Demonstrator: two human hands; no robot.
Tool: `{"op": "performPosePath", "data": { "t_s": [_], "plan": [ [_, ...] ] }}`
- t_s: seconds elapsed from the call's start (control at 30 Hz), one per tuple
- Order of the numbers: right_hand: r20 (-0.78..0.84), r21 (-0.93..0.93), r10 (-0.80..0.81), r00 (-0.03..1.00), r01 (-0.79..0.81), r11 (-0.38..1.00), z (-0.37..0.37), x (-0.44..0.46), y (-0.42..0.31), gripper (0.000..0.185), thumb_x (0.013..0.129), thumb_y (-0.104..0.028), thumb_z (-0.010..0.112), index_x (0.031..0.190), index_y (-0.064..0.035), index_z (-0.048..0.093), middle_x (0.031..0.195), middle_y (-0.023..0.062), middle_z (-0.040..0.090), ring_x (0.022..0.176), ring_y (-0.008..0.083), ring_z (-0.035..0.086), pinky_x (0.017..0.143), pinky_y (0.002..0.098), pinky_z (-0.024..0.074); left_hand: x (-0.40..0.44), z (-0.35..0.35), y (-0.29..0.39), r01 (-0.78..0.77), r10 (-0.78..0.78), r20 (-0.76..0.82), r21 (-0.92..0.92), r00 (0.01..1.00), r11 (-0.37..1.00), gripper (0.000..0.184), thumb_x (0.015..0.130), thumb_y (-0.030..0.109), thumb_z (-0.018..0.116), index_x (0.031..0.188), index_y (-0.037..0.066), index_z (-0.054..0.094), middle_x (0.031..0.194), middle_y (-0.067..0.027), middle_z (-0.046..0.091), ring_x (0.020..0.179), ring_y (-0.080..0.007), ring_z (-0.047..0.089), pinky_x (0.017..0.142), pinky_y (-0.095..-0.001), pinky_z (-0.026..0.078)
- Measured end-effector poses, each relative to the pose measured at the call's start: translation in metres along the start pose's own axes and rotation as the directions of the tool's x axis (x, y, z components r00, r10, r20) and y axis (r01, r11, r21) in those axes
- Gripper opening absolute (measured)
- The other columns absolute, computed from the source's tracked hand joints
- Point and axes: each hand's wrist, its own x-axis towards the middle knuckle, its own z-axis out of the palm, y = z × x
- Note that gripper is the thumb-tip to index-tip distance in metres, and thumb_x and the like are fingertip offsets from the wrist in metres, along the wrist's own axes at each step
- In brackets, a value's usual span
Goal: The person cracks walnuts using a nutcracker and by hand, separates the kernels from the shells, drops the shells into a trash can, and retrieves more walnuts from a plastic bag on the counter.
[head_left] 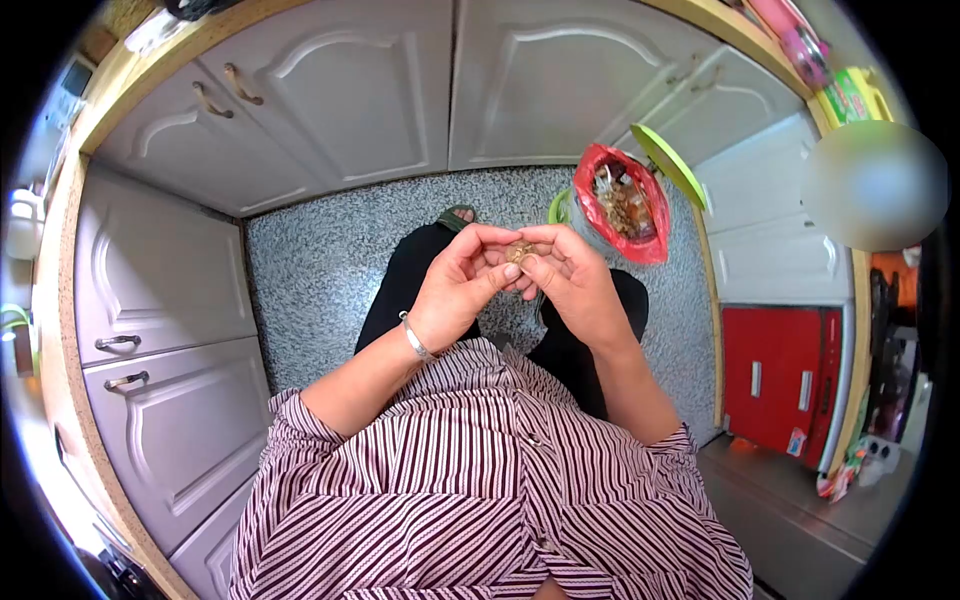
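My left hand [458, 287] and my right hand [576, 283] meet over my lap, fingers curled and thumbs close together. Between their fingertips they pinch a small, rough, brown piece that looks like a walnut [518, 251]. Fingers cover much of it, so I cannot tell whether it is whole or broken. Just beyond my right hand stands a bin lined with a red bag [652, 243]. Inside the bag lie brown scraps [622, 208] and some clear plastic. The bin's green lid [668, 166] is tipped up at its far side.
Speckled grey flooring [310, 270] surrounds my legs. Pale cabinets [330, 90] enclose the front and left, with a wood-coloured counter edge [100, 110] above. A red drawer unit [770, 370] stands at the right. My sandalled foot [458, 216] rests beyond my left hand.
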Motion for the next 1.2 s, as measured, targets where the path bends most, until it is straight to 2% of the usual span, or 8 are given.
{"op": "performPosePath", "data": {
  "t_s": [0.1, 0.2, 0.43, 0.53, 0.6, 0.8, 1.0, 1.2],
  "plan": [
    [-0.07, 0.118, -0.024, 0.997, 0.032, 0.993, -0.011, -0.022, 0.015, 0.027, 0.097, -0.006, 0.057, 0.121, 0.0039, 0.051, 0.101, 0.0109, 0.067, 0.084, 0.0137, 0.066, 0.069, 0.0246, 0.0529, -0.001, 0.015, -0.016, 0.0, -0.002, 0.024, 0.108, 1.0, 0.994, 0.029, 0.095, 0.002, 0.058, 0.124, 0.002, 0.052, 0.109, -0.0064, 0.064, 0.096, -0.0128, 0.061, 0.086, -0.0289, 0.052],
    [-0.167, 0.246, -0.032, 0.985, 0.073, 0.967, -0.02, -0.04, 0.022, 0.026, 0.096, -0.002, 0.058, 0.12, 0.0056, 0.051, 0.1, 0.0127, 0.066, 0.083, 0.015, 0.066, 0.071, 0.0258, 0.0549, 0.0, 0.034, -0.028, 0.029, -0.033, 0.03, 0.132, 0.999, 0.991, 0.029, 0.096, 0.002, 0.057, 0.125, 0.001, 0.053, 0.109, -0.0066, 0.064, 0.094, -0.0124, 0.06, 0.084, -0.0283, 0.051],
    [-0.268, 0.325, -0.049, 0.962, 0.138, 0.936, -0.028, -0.06, 0.041, 0.025, 0.095, -0.001, 0.058, 0.119, 0.0059, 0.053, 0.101, 0.0134, 0.066, 0.084, 0.016, 0.067, 0.074, 0.0265, 0.0571, 0.004, 0.047, -0.042, 0.065, -0.072, 0.024, 0.218, 0.997, 0.974, 0.03, 0.098, 0.006, 0.055, 0.128, 0.001, 0.054, 0.109, -0.0064, 0.064, 0.093, -0.0123, 0.06, 0.084, -0.028, 0.051],
    [-0.302, 0.356, -0.052, 0.952, 0.164, 0.92, -0.029, -0.064, 0.035, 0.025, 0.096, -0.001, 0.058, 0.12, 0.0058, 0.054, 0.101, 0.0139, 0.066, 0.086, 0.0177, 0.068, 0.075, 0.0278, 0.0578, 0.008, 0.048, -0.042, 0.128, -0.128, -0.013, 0.179, 0.992, 0.975, 0.029, 0.1, 0.009, 0.053, 0.128, 0.002, 0.055, 0.109, -0.0062, 0.065, 0.093, -0.0118, 0.061, 0.085, -0.0278, 0.051],
    [-0.259, 0.429, -0.016, 0.966, 0.13, 0.894, -0.036, -0.068, 0.033, 0.027, 0.097, -0.003, 0.056, 0.122, 0.0067, 0.054, 0.102, 0.0145, 0.067, 0.088, 0.0194, 0.069, 0.077, 0.0295, 0.0582, 0.009, 0.053, -0.04, 0.19, -0.189, -0.014, 0.09, 0.982, 0.978, 0.028, 0.101, 0.01, 0.052, 0.128, 0.002, 0.055, 0.109, -0.0062, 0.065, 0.094, -0.012, 0.062, 0.086, -0.0282, 0.051],
    [-0.213, 0.59, 0.063, 0.975, 0.077, 0.804, -0.047, -0.073, 0.037, 0.032, 0.098, -0.006, 0.053, 0.127, 0.0077, 0.052, 0.105, 0.0151, 0.066, 0.088, 0.02, 0.068, 0.08, 0.0317, 0.0576, 0.012, 0.057, -0.039, 0.24, -0.24, 0.007, 0.003, 0.971, 0.971, 0.029, 0.101, 0.011, 0.052, 0.128, 0.001, 0.054, 0.109, -0.0076, 0.065, 0.095, -0.0145, 0.064, 0.087, -0.0294, 0.052],
    [-0.191, 0.634, 0.091, 0.977, 0.051, 0.772, -0.049, -0.074, 0.042, 0.031, 0.099, -0.009, 0.053, 0.126, 0.0071, 0.052, 0.106, 0.0154, 0.066, 0.088, 0.0189, 0.067, 0.077, 0.0321, 0.0571, 0.012, 0.053, -0.037, 0.321, -0.32, 0.014, -0.078, 0.947, 0.944, 0.027, 0.1, 0.011, 0.052, 0.124, 0.0, 0.053, 0.11, -0.0084, 0.064, 0.095, -0.0145, 0.063, 0.086, -0.0288, 0.052],
    [-0.157, 0.664, 0.148, 0.976, -0.007, 0.748, -0.05, -0.073, 0.046, 0.026, 0.098, -0.011, 0.054, 0.12, 0.0026, 0.051, 0.104, 0.0131, 0.066, 0.088, 0.0192, 0.067, 0.074, 0.0313, 0.0561, 0.008, 0.049, -0.041, 0.333, -0.333, 0.01, -0.018, 0.943, 0.943, 0.024, 0.099, 0.009, 0.051, 0.121, 0.0, 0.053, 0.107, -0.0075, 0.063, 0.094, -0.0144, 0.062, 0.083, -0.0279, 0.052]
  ]
}}
